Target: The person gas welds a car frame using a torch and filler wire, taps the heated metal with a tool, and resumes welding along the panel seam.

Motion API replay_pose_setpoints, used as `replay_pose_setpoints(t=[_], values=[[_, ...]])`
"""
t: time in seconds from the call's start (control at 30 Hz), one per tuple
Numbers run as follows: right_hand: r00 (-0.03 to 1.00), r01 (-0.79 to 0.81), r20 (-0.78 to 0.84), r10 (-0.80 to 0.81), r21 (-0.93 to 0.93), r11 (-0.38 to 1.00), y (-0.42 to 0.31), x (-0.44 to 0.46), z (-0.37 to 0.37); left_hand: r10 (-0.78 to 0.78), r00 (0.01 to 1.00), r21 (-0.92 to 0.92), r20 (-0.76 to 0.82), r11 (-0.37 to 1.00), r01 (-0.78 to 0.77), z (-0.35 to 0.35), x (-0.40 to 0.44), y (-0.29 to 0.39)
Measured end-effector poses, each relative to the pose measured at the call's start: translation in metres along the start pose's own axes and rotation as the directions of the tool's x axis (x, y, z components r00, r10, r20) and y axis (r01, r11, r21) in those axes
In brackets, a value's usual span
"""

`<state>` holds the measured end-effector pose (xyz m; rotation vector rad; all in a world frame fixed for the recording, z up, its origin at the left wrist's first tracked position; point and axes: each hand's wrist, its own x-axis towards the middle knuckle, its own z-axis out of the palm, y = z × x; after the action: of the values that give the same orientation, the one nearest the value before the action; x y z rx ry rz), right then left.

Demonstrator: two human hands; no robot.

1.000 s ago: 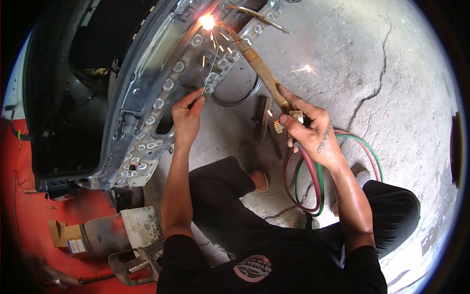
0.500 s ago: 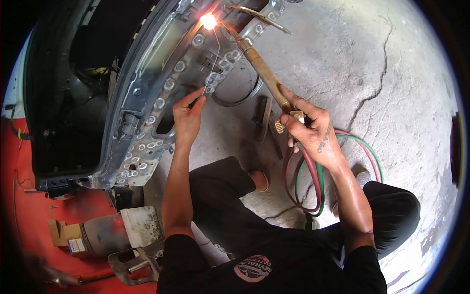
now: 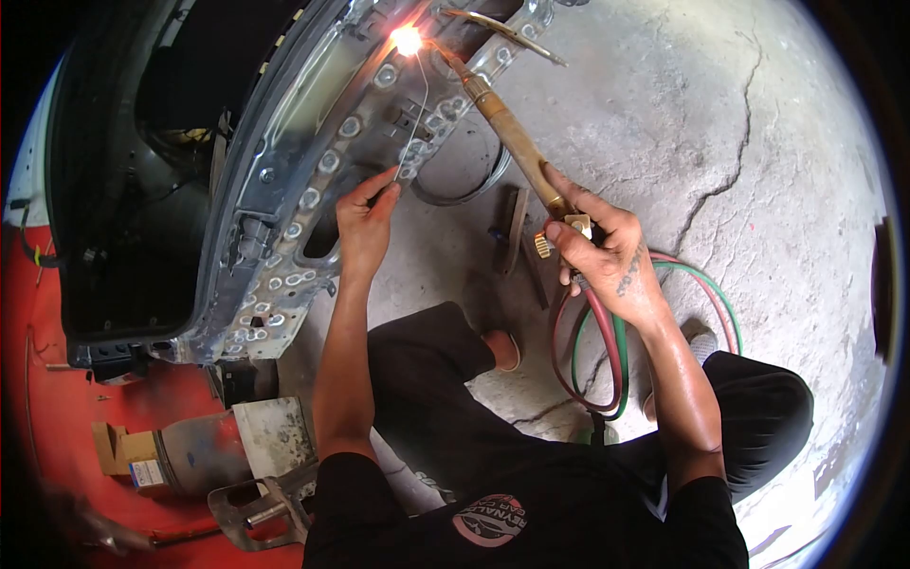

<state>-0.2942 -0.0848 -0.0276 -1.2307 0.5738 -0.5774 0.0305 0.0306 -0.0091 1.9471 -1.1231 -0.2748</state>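
Observation:
My right hand (image 3: 607,248) is wrapped round the brass handle of a gas welding torch (image 3: 512,137), close to its valve knob. Red and green hoses (image 3: 618,365) run down from the torch. A bright glow (image 3: 407,40) burns at the torch tip, against the bare metal car body panel (image 3: 327,163). Between thumb and fingers, my left hand (image 3: 366,223) pinches a thin filler rod (image 3: 425,95), whose far end reaches into the glow. Round weld marks dot the panel's flange. The glare hides the exact spot where rod, flame and metal meet.
A coil of wire (image 3: 455,197) and a narrow bar (image 3: 517,230) lie on the cracked concrete floor (image 3: 654,123). Another rod-like metal piece (image 3: 517,40) juts from the panel's top. At lower left are a cardboard box (image 3: 128,450), a grey cylinder (image 3: 204,453) and a metal clamp (image 3: 261,512).
The glow and the rod's tip have shifted very slightly to the right in view. Both hands keep the same grip and nearly the same place.

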Motion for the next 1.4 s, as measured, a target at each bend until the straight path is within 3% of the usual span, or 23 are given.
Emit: replay_pose_setpoints(t=[0.8, 1.4], values=[[0.998, 0.055, -0.024, -0.056, -0.012, 0.998, 0.0031, 0.0017, 0.0019, 0.046, 0.999, 0.006, 0.005, 0.999, -0.046, 0.0015, -0.0003, 0.0005], [0.999, 0.031, -0.021, -0.032, -0.018, 0.999, 0.0014, 0.0017, 0.0010, -0.004, 1.000, 0.004, 0.008, 1.000, 0.004, 0.0014, -0.0011, 0.0060]])
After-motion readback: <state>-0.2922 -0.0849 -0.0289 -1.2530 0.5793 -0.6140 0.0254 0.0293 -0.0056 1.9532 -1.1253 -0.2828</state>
